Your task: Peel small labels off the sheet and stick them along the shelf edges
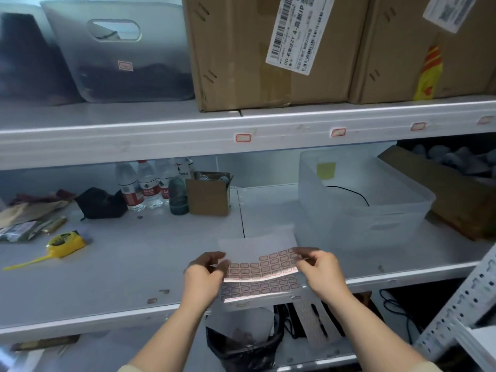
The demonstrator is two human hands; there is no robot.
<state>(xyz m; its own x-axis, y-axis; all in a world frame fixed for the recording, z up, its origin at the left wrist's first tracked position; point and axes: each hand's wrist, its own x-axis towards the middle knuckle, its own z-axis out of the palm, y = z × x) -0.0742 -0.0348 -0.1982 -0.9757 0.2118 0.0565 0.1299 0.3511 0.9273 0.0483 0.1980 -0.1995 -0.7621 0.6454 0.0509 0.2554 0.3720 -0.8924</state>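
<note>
A sheet of small red-bordered labels point(261, 267) is held above the lower shelf's front edge point(80, 322). My left hand point(205, 275) grips its left end and my right hand point(320, 269) pinches its right end, so the sheet bows upward. A second label sheet point(257, 289) lies just under it on the shelf. Red-bordered labels point(243, 138) are stuck along the upper shelf edge point(134, 142), with more point(338, 132) to the right.
A clear plastic bin point(375, 210) stands right of the sheet, beside an open cardboard box point(456, 200). A yellow tape measure point(65, 242), water bottles point(145, 185) and a small carton point(209, 197) sit at left. Below hangs a black bin bag point(241, 347).
</note>
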